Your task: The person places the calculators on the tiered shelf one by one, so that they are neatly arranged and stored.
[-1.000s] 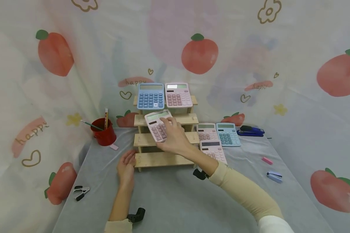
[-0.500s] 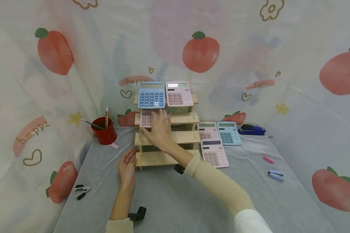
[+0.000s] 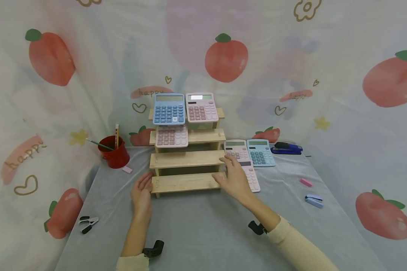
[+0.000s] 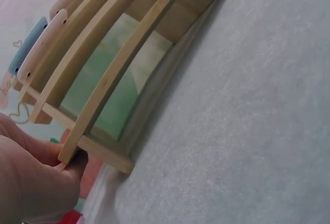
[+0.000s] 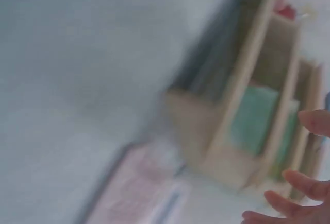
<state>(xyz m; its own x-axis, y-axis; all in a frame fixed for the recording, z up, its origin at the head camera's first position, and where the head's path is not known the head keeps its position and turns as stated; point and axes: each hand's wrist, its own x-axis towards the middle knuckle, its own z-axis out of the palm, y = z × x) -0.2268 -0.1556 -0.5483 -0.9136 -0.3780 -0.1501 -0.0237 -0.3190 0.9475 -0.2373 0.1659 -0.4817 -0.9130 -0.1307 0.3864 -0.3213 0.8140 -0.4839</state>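
Note:
A four-tier wooden display stand (image 3: 186,160) stands on the table. My left hand (image 3: 142,197) grips the left end of its lowest shelf, thumb and finger around the plank in the left wrist view. On the top tier sit a blue calculator (image 3: 169,109) and a pink calculator (image 3: 201,108). Below the blue one, another pink calculator (image 3: 172,136) leans on the second tier. My right hand (image 3: 236,181), holding nothing, hovers by the stand's right end with fingers apart. It partly covers a front pink calculator (image 3: 253,180); behind lie a pink calculator (image 3: 235,143) and a light-blue calculator (image 3: 261,152).
A red pot (image 3: 117,155) with pencils stands left of the rack, beside a pale eraser (image 3: 127,169). A spring clamp (image 3: 88,224) lies front left. To the right are a dark-blue stapler (image 3: 286,148), a pink eraser (image 3: 306,182) and a small light-blue stapler (image 3: 314,200).
My right hand has set the pink calculator on the second tier's left side, let go, and drawn back to the right. The left hand has stayed at the stand's lowest shelf.

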